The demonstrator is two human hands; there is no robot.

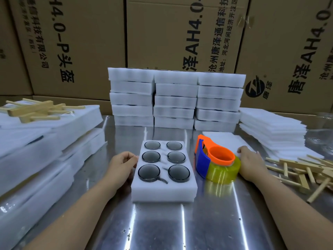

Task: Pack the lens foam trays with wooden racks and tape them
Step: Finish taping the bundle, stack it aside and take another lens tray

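On the table (162, 230) our left hand (124, 162), loosely curled and holding nothing, touches the bare lens foam tray (162, 193), right hand (252, 165) flat beside the tape dispenser (212, 159); a wooden rack (306, 168) seems next.

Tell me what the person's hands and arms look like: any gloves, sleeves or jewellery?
No gloves: the left hand and right hand are both bare. The forearms are bare too, with no sleeve showing up to the frame's edge. No watch, ring or wristband is visible.
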